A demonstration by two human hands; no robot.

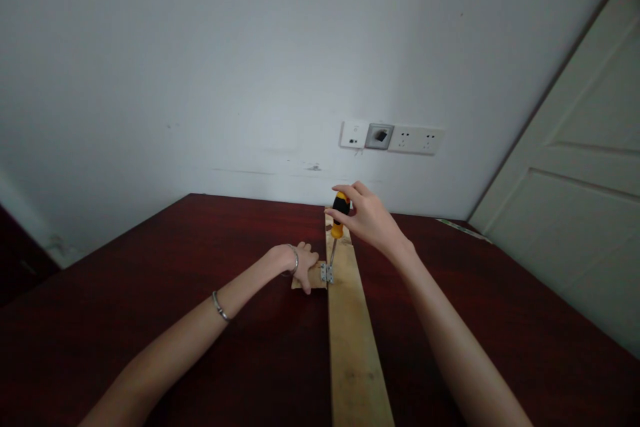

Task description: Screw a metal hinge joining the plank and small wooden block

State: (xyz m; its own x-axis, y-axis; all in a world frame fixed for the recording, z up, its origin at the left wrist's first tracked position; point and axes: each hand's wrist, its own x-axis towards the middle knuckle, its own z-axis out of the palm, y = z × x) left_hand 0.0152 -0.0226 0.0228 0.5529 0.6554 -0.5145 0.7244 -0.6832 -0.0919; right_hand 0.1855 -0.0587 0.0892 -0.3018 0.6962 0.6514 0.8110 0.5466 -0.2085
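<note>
A person's two bare arms reach forward over a dark red-brown counter set against a pale wall. The right hand curls its fingers around the yellow-and-black handle of a screwdriver, which stands nearly upright, tilted slightly, with its thin metal shaft pointing down to a small silver hinge. The hinge sits where a long pale wooden plank — lying lengthwise from the near edge of the view toward the wall — meets a small wooden block just to its left. The left hand lies palm down on that block, fingers loosely curled and pressing on it, close beside the hinge. A thin bracelet circles the left wrist and a second bangle sits farther up the forearm. On the wall behind — above the hands — is a row of white wall sockets, and a white panelled door stands at the right.
</note>
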